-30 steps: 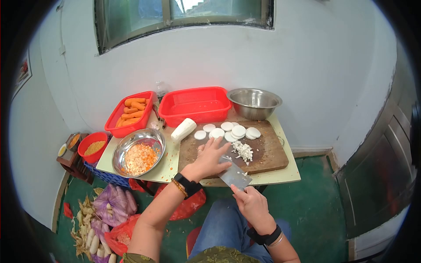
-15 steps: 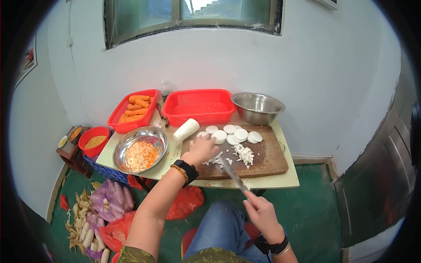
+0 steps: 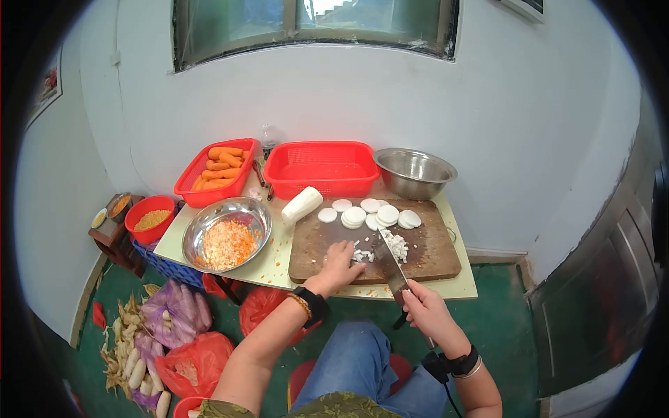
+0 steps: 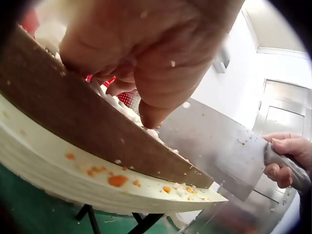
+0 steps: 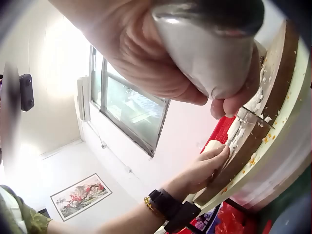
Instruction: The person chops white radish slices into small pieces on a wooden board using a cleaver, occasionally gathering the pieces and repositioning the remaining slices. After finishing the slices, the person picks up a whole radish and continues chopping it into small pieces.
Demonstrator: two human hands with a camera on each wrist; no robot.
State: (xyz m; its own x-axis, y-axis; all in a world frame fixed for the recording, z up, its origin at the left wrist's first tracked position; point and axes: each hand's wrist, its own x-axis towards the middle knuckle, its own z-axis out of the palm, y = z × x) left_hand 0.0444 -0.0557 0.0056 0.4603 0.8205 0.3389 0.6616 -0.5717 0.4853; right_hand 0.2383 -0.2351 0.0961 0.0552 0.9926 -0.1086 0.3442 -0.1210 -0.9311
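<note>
1. Steel bowl (image 3: 195,230): round, shiny; holds finely diced orange-and-white mixture (image 3: 226,245).
2. Peeled daikon (image 3: 302,205): smooth white cylinder, long axis slanting up to the right, at the board's far left corner.
3. Left hand (image 3: 336,267): open, fingers loosely bent and gripping nothing; fingertips at the board, nearest the small pieces.
4. Daikon slices (image 3: 353,217): thin, smooth white discs, partly stacked, beyond the hands in an uneven row.
5. Small daikon pieces (image 3: 361,256): moist white fragments, between left hand and blade.
6. Cleaver (image 3: 392,270): broad, flat metal blade flecked with bits; long axis runs from the right hand up-left across the board's front edge. Contact with the wood cannot be told.
7. Chopped daikon pile (image 3: 398,246): loose, irregular, just right of the blade.
8. Right hand (image 3: 432,315): closed round the smooth cleaver handle.
9. Chopping board (image 3: 437,256): thick, brown, worn wood, beneath items 4, 5 and 7.
</note>
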